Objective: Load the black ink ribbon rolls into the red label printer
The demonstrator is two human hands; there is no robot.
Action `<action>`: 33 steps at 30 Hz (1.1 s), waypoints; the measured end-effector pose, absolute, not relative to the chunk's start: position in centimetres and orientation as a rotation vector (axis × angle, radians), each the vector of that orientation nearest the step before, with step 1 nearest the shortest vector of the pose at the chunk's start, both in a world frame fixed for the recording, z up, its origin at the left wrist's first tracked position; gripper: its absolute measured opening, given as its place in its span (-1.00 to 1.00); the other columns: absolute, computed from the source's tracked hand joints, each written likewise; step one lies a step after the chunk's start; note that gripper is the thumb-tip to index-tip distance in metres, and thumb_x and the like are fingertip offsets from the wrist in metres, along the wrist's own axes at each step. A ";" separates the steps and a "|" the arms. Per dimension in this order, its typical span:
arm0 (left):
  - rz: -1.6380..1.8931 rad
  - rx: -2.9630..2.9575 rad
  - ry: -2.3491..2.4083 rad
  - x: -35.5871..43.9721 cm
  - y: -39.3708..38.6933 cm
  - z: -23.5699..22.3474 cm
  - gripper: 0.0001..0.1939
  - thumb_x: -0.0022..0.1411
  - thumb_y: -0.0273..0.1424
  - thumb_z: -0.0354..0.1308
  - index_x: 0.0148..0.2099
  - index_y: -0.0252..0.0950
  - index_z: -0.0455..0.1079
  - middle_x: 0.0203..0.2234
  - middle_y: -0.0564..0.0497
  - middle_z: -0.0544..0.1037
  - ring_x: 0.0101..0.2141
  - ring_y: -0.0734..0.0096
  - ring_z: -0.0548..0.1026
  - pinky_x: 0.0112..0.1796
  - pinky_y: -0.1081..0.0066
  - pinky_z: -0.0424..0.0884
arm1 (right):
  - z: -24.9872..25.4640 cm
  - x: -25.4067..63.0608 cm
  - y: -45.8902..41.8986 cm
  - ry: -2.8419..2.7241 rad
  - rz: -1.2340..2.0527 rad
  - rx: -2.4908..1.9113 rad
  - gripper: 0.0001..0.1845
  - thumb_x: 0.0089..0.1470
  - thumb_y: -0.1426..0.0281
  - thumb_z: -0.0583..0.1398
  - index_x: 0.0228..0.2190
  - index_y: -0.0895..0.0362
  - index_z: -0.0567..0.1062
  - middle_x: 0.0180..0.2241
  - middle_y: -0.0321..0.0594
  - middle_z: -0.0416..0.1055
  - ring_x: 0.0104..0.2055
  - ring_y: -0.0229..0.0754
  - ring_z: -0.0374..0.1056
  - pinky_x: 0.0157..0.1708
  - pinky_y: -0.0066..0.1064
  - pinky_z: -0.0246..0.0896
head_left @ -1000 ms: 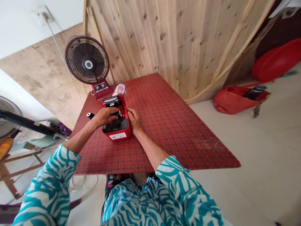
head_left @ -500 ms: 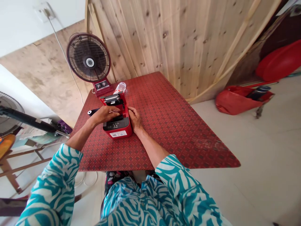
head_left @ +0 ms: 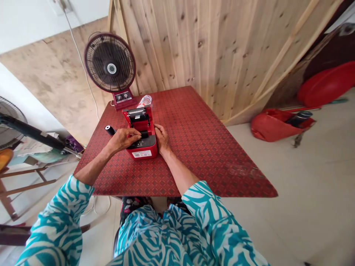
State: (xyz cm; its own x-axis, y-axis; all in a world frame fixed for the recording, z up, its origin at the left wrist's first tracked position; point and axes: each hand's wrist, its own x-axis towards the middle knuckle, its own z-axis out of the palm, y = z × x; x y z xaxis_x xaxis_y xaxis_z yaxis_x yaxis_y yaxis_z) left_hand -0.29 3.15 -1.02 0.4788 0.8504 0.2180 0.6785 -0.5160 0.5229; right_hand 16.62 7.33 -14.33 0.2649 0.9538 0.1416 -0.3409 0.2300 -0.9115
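Red printer point(head_left: 142, 153) sits between our hands. Left hand point(head_left: 124, 140) pinched narrow over its bay; right hand point(head_left: 162, 139) open along its side.

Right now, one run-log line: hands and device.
left hand: fingers at red device's open bay | right hand: against device's right side | lid: raised | black roll: on table, left of device

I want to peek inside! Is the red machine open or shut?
Open: the red machine's lid stands up, showing the black roll inside.
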 end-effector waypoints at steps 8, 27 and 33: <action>0.844 2.934 1.051 -0.5 -0.3 -1.0 -0.77 0.36 -0.24 0.14 -0.19 -0.17 0.61 -0.37 -0.03 0.62 -0.30 0.33 0.52 -0.11 0.25 0.36 | -14.0 16.8 7.3 -0.835 1.090 -0.895 -0.65 -0.03 0.15 0.19 -0.21 0.02 0.56 -0.11 -0.27 0.57 0.01 -0.10 0.42 0.17 -0.14 0.23; 1.130 2.977 1.480 0.5 -5.4 -5.9 -0.76 0.30 -0.40 0.17 -0.02 -0.08 0.54 -0.21 -0.07 0.57 -0.15 0.20 0.43 0.11 0.03 0.24 | -6.6 18.7 12.7 -1.093 0.976 -0.837 -0.49 0.06 -0.08 0.10 -0.12 -0.04 0.51 0.04 -0.27 0.48 0.16 -0.10 0.31 0.25 -0.07 0.10; 1.170 3.005 1.463 0.2 -5.4 -6.6 -0.69 0.28 -0.45 0.17 0.03 -0.05 0.51 -0.22 -0.06 0.55 -0.15 0.21 0.44 0.12 0.01 0.24 | -5.6 19.0 9.6 -1.278 0.911 -0.790 -0.59 0.14 0.02 0.06 -0.33 -0.01 0.58 -0.15 -0.30 0.54 0.01 -0.12 0.39 0.17 -0.15 0.19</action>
